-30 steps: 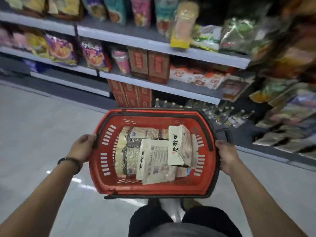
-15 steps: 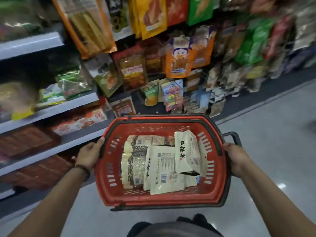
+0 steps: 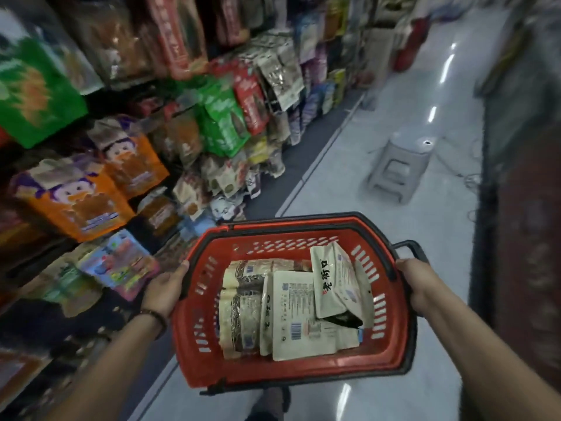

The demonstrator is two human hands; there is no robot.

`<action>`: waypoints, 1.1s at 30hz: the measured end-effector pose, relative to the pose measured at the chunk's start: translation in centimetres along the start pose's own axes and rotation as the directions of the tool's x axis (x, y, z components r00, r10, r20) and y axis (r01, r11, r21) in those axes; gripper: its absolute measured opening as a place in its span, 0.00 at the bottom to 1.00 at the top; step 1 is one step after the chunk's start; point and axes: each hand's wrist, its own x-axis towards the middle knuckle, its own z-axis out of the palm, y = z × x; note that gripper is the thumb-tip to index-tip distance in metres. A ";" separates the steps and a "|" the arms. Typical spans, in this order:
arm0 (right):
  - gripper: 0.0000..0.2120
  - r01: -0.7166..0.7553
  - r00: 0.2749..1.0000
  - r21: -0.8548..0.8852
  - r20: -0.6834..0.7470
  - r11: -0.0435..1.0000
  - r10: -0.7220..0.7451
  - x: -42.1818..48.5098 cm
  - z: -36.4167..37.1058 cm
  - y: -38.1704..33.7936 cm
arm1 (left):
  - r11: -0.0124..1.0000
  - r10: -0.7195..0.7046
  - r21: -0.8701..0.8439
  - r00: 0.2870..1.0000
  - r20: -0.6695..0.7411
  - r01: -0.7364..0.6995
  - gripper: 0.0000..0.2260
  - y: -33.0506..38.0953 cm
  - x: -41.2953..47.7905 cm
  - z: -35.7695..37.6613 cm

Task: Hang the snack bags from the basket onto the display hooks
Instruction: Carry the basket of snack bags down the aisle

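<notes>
Display change first: the flat shelves of boxes that filled the left side a second ago are gone, and a hanging display (image 3: 224,123) of coloured packs now runs down that side of the aisle. It is motion-blurred and the hooks themselves cannot be made out. Judgement: the person has turned to the hanging section, so this is the approach step and no bag is hung yet.

Left grip (image 3: 165,288), with a dark wristband (image 3: 153,314), is curled on the left rim of the red basket (image 3: 194,329), thumb on top of the rim and fingers hidden down the outer wall. The hold matches the earlier frames.

Snack bags (image 3: 303,314) lie inside the basket, between the two grips and touched by neither. They are pale cream packs, loosely stacked flat, with one propped tilted toward the right wall. Their layout is unchanged.

Right grip (image 3: 420,287) is wrapped round the right rim, just below the folded black handle.

Further right and ahead, a grey stool (image 3: 397,168) stands on the shiny floor (image 3: 349,183), well apart from the basket.

Likely next: free one grip or set the basket down, then pick a bag.
</notes>
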 end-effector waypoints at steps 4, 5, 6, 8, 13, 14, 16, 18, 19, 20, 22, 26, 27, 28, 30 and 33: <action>0.12 -0.009 0.993 0.068 -0.118 0.998 0.017 5.6 -2.7 -4.9 | 0.984 0.141 0.084 0.979 0.151 -0.154 0.23 8.8 8.0 8.5; 0.11 -0.012 0.990 0.087 -0.142 0.996 0.024 6.9 -3.2 -6.2 | 0.983 0.143 0.083 0.971 0.193 -0.161 0.24 11.2 10.1 10.5; 0.11 -0.014 0.985 0.098 -0.169 0.995 0.030 8.1 -3.7 -7.6 | 0.983 0.143 0.080 0.964 0.224 -0.164 0.25 13.7 12.0 12.4; 0.10 -0.014 0.972 0.112 -0.230 0.994 0.040 10.1 -4.8 -10.1 | 0.972 0.171 0.116 0.949 0.263 -0.207 0.26 18.4 15.3 15.8; 0.08 -0.015 0.952 0.181 -0.300 0.983 0.070 16.1 -7.3 -17.0 | 0.945 0.229 0.154 0.921 0.315 -0.287 0.34 29.9 21.0 23.9; 0.08 -0.017 0.947 0.193 -0.311 0.981 0.078 17.6 -7.7 -18.3 | 0.943 0.227 0.162 0.918 0.325 -0.291 0.36 32.0 22.1 25.4; 0.08 -0.013 0.941 0.217 -0.327 0.976 0.085 20.9 -8.3 -20.9 | 0.939 0.229 0.170 0.913 0.338 -0.299 0.37 35.5 24.2 28.7; 0.07 -0.012 0.941 0.242 -0.326 0.970 0.093 24.9 -9.0 -23.6 | 0.937 0.238 0.172 0.915 0.327 -0.305 0.37 38.5 26.4 32.5; 0.08 -0.016 0.945 0.248 -0.312 0.969 0.096 27.0 -9.3 -25.0 | 0.940 0.231 0.173 0.922 0.309 -0.293 0.37 39.8 27.5 34.5; 0.08 -0.014 0.952 0.250 -0.293 0.968 0.090 29.2 -9.5 -26.4 | 0.947 0.217 0.168 0.932 0.289 -0.273 0.36 41.0 28.5 36.3; 0.09 -0.006 0.966 0.251 -0.248 0.968 0.070 33.6 -9.9 -29.6 | 0.962 0.191 0.144 0.949 0.251 -0.231 0.33 43.6 30.3 39.9; 0.13 -0.023 0.987 0.230 -0.147 0.973 0.058 41.7 -10.6 -36.5 | 0.962 0.223 0.116 0.957 0.184 -0.246 0.24 48.9 32.6 45.0; 0.13 -0.025 0.991 0.226 -0.124 0.974 0.054 43.5 -10.7 -38.3 | 0.968 0.213 0.100 0.962 0.170 -0.231 0.24 50.3 33.2 46.0; 0.14 -0.022 0.994 0.228 -0.101 0.973 0.047 45.2 -10.7 -40.1 | 0.975 0.196 0.078 0.968 0.154 -0.210 0.25 51.6 33.8 47.0; 0.15 -0.019 0.997 0.222 -0.066 0.975 0.034 48.4 -10.3 -43.8 | 0.983 0.174 0.049 0.980 0.100 -0.179 0.26 54.1 35.3 48.8; 0.19 -0.047 0.998 0.188 -0.023 0.981 0.052 53.4 -9.3 -49.2 | 0.989 0.148 0.015 0.989 0.025 -0.148 0.24 56.8 38.5 51.4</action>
